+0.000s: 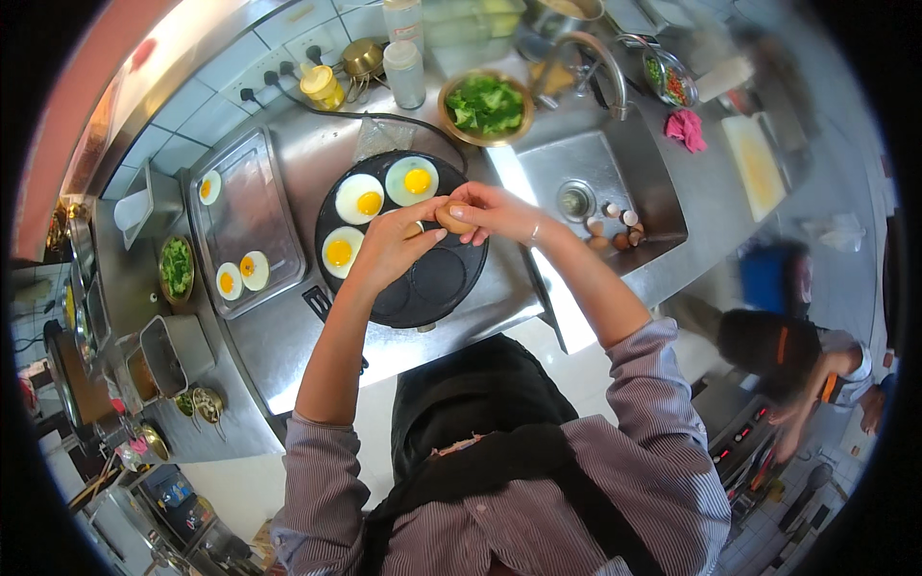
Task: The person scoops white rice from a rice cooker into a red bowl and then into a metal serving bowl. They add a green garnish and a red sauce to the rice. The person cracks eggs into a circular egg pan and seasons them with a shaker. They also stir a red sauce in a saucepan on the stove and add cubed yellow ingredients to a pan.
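Observation:
A brown egg (455,217) is held between both hands above the round black multi-well egg pan (395,294). My right hand (500,213) has its fingers around the shell, and my left hand (403,241) touches the egg from the left with its fingertips. In the pan, fried eggs with whole yellow yolks lie at the upper left (359,199), the top (412,181) and the left (341,252); another is partly hidden behind my hands. The lower wells show bare black surface. A black slotted spatula (317,302) lies at the pan's lower left.
A metal tray (277,216) with several fried eggs lies left. Bowls of green leaves (486,105) stand behind the pan and at far left (176,268). Right is a sink (652,194) with eggshells (621,240). A black cable (360,115) runs behind the pan. A co-worker (792,360) stands far right.

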A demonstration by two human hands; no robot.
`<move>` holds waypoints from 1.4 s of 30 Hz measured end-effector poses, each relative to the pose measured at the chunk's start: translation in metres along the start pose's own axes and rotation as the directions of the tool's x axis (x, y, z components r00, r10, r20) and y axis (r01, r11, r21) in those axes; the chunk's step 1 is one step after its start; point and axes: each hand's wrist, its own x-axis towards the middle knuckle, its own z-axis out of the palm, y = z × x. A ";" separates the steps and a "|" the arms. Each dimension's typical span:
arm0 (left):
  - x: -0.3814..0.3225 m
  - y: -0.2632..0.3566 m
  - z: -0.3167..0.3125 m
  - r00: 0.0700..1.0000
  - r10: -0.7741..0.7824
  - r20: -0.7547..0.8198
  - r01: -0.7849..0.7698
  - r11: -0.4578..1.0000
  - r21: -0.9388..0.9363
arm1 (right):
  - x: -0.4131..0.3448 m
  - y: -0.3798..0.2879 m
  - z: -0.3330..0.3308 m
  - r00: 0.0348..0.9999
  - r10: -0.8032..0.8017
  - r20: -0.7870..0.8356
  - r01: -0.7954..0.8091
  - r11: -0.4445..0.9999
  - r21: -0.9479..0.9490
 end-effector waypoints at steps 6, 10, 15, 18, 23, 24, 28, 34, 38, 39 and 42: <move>-0.001 -0.023 0.006 0.980 -0.199 -0.021 0.190 0.956 -0.222 | 0.005 0.019 0.005 0.993 -0.114 -0.038 0.113 0.993 -0.039; 0.002 -0.016 0.007 0.986 -0.148 -0.077 0.143 0.987 -0.069 | 0.003 0.022 0.003 0.987 -0.157 -0.040 0.140 0.951 -0.275; 0.009 -0.011 0.009 0.996 -0.033 -0.087 0.048 0.981 0.186 | 0.001 0.014 0.013 0.877 -0.457 -0.149 0.268 0.722 -0.638; 0.012 -0.007 0.008 0.997 -0.031 -0.070 0.045 0.977 0.207 | 0.000 0.007 0.016 0.876 -0.453 -0.169 0.246 0.718 -0.651; 0.017 -0.005 0.009 0.997 -0.039 -0.064 0.053 0.970 0.239 | 0.005 0.008 0.019 0.849 -0.492 -0.192 0.218 0.657 -0.722; 0.017 -0.005 0.009 0.998 -0.021 -0.060 0.036 0.967 0.253 | 0.005 0.008 0.020 0.849 -0.489 -0.199 0.205 0.653 -0.729; 0.019 -0.011 0.009 0.997 0.065 -0.028 -0.053 0.944 0.324 | 0.004 0.012 0.021 0.840 -0.498 -0.215 0.218 0.672 -0.708; 0.022 -0.010 0.007 0.996 0.059 0.060 -0.077 0.934 0.349 | 0.004 0.017 0.012 0.869 -0.479 -0.126 0.257 0.654 -0.712; 0.022 -0.008 0.004 0.995 0.067 0.080 -0.089 0.947 0.310 | 0.003 0.013 0.011 0.904 -0.409 -0.128 0.229 0.714 -0.662; 0.023 -0.009 0.005 0.996 0.056 0.062 -0.073 0.948 0.309 | 0.003 0.012 0.013 0.909 -0.393 -0.137 0.213 0.723 -0.657; 0.023 -0.013 0.009 1.000 0.030 0.003 -0.029 0.953 0.300 | 0.007 0.013 0.016 0.863 -0.469 -0.187 0.231 0.696 -0.680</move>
